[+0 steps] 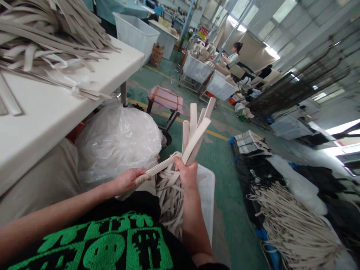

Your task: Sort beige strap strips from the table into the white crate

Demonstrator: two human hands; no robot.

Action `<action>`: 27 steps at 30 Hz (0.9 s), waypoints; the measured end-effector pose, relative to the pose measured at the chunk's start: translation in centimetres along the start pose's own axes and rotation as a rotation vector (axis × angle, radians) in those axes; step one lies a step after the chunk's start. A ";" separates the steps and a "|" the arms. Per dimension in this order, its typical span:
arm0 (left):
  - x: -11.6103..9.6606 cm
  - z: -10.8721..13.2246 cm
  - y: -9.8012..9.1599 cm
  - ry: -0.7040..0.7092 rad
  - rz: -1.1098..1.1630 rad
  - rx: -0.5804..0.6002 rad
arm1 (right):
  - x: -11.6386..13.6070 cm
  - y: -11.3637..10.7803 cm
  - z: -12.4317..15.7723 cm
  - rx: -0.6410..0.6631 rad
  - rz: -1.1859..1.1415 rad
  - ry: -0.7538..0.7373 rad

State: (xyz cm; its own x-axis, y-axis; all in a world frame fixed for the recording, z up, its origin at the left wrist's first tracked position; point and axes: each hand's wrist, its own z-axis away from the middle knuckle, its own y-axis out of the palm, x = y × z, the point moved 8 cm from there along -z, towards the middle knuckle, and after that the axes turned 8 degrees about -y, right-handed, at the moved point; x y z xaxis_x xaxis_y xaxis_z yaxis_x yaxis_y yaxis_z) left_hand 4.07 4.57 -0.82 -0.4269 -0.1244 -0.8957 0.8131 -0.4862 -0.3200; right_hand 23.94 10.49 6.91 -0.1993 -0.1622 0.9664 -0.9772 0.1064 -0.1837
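Observation:
My right hand (186, 173) is closed around a bunch of beige fabric straps (195, 139), whose flat ends fan upward above my fist. My left hand (129, 181) grips another beige strap (161, 166), which stretches across to my right fist. Below my hands, many more loose beige straps (171, 210) lie tangled in a white plastic bin (208, 210) close to my body. The lower ends of the held straps are partly hidden among those in the bin.
A white table (112, 75) on the left bears a big heap of straps (50, 30). Under it sits a clear plastic bag (120, 138). A pink-topped stool (165, 98) stands ahead. Bundled straps (295, 228) lie at the right. A person (233, 56) sits beyond white bins (197, 68).

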 end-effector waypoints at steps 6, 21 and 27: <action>0.4 -0.9 -3.0 0.022 -0.008 -0.075 | 4.0 -8.4 -0.6 -0.134 0.109 -0.197; 5.7 0.7 -10.8 -0.272 -0.109 -0.277 | -6.8 -18.7 4.0 -0.046 0.531 0.220; 6.1 0.8 -10.9 -0.298 -0.135 -0.260 | -10.2 -20.1 4.3 -0.104 0.374 0.388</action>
State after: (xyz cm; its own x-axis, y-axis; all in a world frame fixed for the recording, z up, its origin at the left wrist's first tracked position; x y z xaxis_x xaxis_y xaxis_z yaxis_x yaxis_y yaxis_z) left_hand -7.69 8.45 -2.52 -0.6014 -0.3382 -0.7238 0.7985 -0.2857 -0.5299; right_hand 45.33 5.80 0.00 -0.4706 0.2773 0.8377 -0.8287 0.1873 -0.5275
